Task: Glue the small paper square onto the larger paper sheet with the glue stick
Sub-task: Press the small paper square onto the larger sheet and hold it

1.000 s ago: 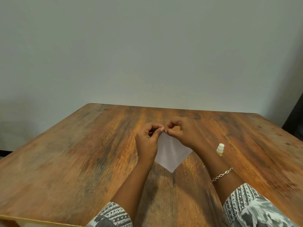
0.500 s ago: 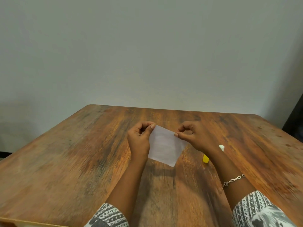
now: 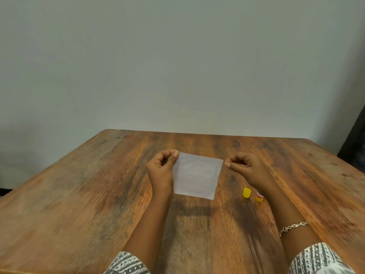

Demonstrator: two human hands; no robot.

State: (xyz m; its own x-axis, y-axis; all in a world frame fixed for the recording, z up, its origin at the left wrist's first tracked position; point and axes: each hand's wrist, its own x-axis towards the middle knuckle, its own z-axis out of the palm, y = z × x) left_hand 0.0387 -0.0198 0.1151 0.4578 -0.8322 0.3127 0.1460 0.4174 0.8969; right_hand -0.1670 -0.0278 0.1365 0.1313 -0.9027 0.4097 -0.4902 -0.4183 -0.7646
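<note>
Here, white paper square (image 3: 197, 175) — flat, translucent, lifted above table (image 3: 79, 194).

Paper square (image 3: 196, 176): white, a little see-through, flat and open, held up above the table by its two top corners, shadow under it on the wood.
Glue stick (image 3: 259, 196): small, yellow with a pink band, standing on the table to the right of the paper, partly hidden behind the right forearm.
Cap (image 3: 246, 192): yellow, off the stick, standing just beside it.
</note>
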